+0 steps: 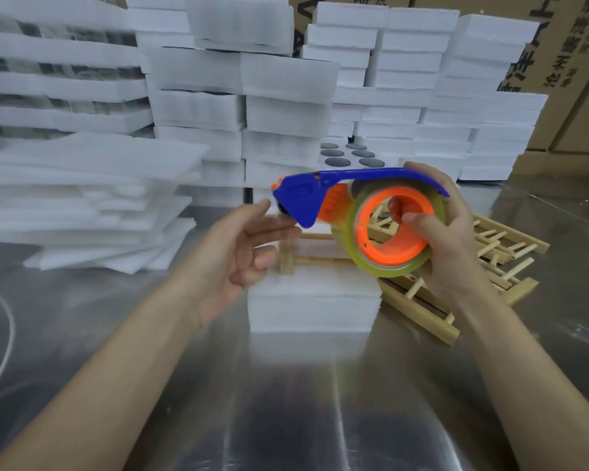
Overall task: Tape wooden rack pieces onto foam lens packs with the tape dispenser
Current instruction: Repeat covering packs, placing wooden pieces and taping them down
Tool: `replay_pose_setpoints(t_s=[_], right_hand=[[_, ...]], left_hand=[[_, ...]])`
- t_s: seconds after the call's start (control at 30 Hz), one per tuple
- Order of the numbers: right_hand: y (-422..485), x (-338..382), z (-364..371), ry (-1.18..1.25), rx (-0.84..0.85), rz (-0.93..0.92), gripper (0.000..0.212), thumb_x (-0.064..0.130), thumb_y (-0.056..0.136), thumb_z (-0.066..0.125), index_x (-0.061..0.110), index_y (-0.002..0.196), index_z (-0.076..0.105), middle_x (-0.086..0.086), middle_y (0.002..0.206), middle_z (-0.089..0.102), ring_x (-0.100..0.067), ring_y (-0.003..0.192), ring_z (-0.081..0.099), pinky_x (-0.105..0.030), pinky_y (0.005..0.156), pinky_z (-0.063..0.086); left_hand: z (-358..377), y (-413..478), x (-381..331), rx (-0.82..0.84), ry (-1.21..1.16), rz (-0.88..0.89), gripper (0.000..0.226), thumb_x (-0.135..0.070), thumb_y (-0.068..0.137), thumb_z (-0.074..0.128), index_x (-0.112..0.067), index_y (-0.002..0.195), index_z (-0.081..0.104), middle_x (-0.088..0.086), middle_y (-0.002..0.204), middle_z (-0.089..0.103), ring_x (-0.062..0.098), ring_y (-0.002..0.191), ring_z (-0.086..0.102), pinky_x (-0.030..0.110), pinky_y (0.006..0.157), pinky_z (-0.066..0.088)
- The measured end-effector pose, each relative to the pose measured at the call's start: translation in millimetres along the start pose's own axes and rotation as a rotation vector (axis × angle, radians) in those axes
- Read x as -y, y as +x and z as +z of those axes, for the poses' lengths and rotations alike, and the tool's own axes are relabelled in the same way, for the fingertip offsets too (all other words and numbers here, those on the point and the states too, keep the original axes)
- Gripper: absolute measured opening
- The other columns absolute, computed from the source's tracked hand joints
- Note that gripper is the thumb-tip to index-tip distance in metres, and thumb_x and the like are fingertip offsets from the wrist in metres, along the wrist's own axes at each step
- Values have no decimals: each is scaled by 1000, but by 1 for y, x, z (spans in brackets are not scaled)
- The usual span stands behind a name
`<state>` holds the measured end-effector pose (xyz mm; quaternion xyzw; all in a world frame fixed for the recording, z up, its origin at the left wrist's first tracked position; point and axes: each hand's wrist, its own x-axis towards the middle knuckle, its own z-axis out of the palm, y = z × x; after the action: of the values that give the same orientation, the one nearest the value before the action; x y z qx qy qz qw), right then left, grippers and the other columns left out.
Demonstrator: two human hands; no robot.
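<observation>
surface: bare metal (286, 402) nearest us; a white cord (9, 334) loops in at 8 o'clock.
foam lens pack: closed white block (312, 304), dead ahead at 12 o'clock, resting on the surface between the two forearms.
wooden rack piece: lies on top of the pack (303, 259). We read its visible rail as running 9-to-3, and the right part is hidden behind the tape roll.
left hand: (238, 256) at 11 o'clock, beside the pack's left edge. Thumb and forefinger reach to the dispenser's nose and the lower fingers curl in. We cannot tell if a tape end is pinched, because clear tape does not show.
right hand: (453, 246) at 1 o'clock, fingers clamped on the tape dispenser, thumb inside the orange core.
tape dispenser: blue and orange (306, 195), held in the air above the pack. Long axis 9-to-3, with the nose toward 9 o'clock.
key relation: we place the rack piece just below the nose, toward 5 o'clock from it. The left hand is nearer the nose, so we judge that it draws the tape end.
spare racks: loose pile (504, 260) at 2 o'clock, touching the pack's right side.
foam sheets: slumped stack (82, 198) at 10 o'clock.
far: walls of foam packs (286, 107) at 12 o'clock, one open tray of dark lenses (351, 154), and cartons (578, 96) at 2 o'clock.
</observation>
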<state>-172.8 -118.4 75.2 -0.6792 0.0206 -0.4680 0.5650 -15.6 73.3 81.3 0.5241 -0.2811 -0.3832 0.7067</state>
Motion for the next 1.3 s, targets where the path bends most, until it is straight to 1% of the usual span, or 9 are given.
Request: replay_pose_setpoints(t_s=[0.03, 0.17, 0.4, 0.47, 0.57, 0.7, 0.8, 0.93, 1.3], right_hand=[[0, 1, 0, -10, 9, -8, 56, -1, 70, 53, 36, 111, 65, 5, 103, 66, -12, 88, 62, -26, 70, 54], [-3, 1, 1, -62, 60, -18, 62, 1, 64, 59, 37, 115, 63, 12, 116, 64, -11, 100, 64, -26, 71, 54], [7, -2, 1, -121, 169, -36, 95, 0, 62, 65, 40, 144, 36, 7, 126, 55, -21, 112, 61, -30, 77, 56], [11, -2, -8, -141, 146, -30, 101, -4, 63, 64, 40, 147, 30, 6, 122, 54, -21, 105, 63, -33, 76, 57], [9, -5, -31, -232, -80, 33, 99, -12, 69, 64, 40, 147, 32, 8, 116, 52, -14, 93, 65, -34, 71, 58], [6, -14, -49, -330, -342, 21, 76, -7, 84, 63, 34, 145, 39, 11, 119, 52, 0, 93, 65, -18, 64, 54], [13, -13, -48, -391, -364, -59, 68, -1, 83, 66, 35, 139, 46, 17, 120, 57, 5, 103, 61, -12, 70, 53], [28, -10, -56, -447, -327, -116, 65, -5, 83, 62, 31, 136, 51, 15, 121, 60, 2, 111, 59, -11, 78, 51], [30, -31, -68, -483, -324, -38, 60, -11, 83, 61, 27, 129, 55, 19, 115, 58, 12, 103, 58, -6, 72, 48]], left_hand=[[2, -1, -1, 8, 2, 7, 21, -32, 80, 59, -17, 76, 73, 2, 86, 72, 5, 41, 35, 14, 33, 14], [4, -5, -5, -24, -53, 77, 51, -13, 93, 43, -23, 49, 67, -5, 64, 57, 3, 42, 32, 17, 38, 10], [11, -14, -20, 30, -118, 358, 48, -13, 88, 42, -21, 45, 61, -9, 52, 47, 4, 42, 31, 11, 35, 18], [5, -17, -27, 46, -285, 393, 37, -14, 81, 46, -21, 47, 57, -8, 52, 43, 4, 41, 29, 13, 32, 19], [-28, -14, -43, 52, -709, 441, 19, -14, 72, 49, -16, 54, 47, -7, 53, 36, 4, 42, 29, 18, 28, 25], [-49, -5, -35, -203, -398, 397, 8, -22, 62, 48, -20, 58, 41, -7, 55, 29, 8, 48, 21, 17, 39, 17], [-51, 4, -32, -291, -317, 389, 19, -20, 72, 52, -21, 56, 43, -7, 53, 33, 9, 47, 28, 18, 43, 21], [-64, 12, -26, -512, 74, 467, 32, -13, 91, 58, -18, 60, 51, -8, 46, 44, 9, 46, 40, 18, 44, 34], [-74, 35, 3, -502, 323, 327, 29, -27, 93, 63, -10, 70, 59, -8, 51, 39, 3, 41, 35, 12, 41, 32]])
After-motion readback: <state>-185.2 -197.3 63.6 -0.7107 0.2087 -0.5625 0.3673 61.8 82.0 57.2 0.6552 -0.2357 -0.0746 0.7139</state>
